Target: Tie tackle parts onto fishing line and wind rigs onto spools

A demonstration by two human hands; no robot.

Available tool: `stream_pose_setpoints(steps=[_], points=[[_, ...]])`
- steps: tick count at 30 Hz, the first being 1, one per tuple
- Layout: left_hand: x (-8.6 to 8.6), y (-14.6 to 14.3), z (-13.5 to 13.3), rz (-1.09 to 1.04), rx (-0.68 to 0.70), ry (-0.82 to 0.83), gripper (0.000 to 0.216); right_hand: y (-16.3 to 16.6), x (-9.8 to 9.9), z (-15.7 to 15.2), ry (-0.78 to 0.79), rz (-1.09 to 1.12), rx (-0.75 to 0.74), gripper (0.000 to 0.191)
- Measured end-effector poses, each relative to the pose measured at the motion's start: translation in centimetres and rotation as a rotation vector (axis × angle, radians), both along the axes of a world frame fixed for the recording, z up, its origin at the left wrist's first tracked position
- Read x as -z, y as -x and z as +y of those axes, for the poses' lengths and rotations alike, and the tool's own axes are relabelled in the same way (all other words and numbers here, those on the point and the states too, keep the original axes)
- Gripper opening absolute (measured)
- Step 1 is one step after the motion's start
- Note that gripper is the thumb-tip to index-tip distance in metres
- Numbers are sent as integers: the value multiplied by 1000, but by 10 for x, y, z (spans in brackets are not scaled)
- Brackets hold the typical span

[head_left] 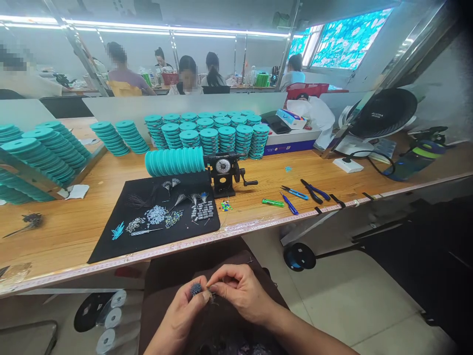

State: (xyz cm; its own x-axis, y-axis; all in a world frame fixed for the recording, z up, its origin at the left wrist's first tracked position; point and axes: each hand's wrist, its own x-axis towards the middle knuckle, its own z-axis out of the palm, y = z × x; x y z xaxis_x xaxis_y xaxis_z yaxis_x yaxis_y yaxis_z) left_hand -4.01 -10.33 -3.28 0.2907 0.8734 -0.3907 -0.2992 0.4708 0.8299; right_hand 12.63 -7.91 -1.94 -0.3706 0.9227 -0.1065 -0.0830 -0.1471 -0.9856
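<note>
blue tuft end-up in left hand, right hand pinching beside

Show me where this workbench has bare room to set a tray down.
Bare wood lies between the tilted spool rack and the black mat, and again between the winder and the pliers. The mat's middle and the back row of teal spool stacks are crowded.

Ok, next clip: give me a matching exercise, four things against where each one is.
Things: 1 bristly ball; 2 black mat; 3 pliers; 4 teal spool row.
Places: A on bare wood right of the winder; B pinched by the left hand; C on the winder's shaft; D beneath small loose parts on the table.
Pairs: 1-B, 2-D, 3-A, 4-C.
</note>
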Motion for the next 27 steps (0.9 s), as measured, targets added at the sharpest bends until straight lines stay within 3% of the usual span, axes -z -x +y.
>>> stream_pose_setpoints(steps=[3,9,15,21,27], points=[[-1,-2,-1,-29,11,56,34,1,2,0,139,60,-64,25],[-11,-9,-1,-61,46,93,24,7,0,-2,385,409,-88,34],[-7,-8,0,-25,59,23,28,1,0,0,239,251,16,33],[-10,-7,2,-53,47,17,38,-4,0,-5,22,-23,21,26],[-6,-6,2,-72,34,14,38,-2,4,-8,-18,-114,50,27]])
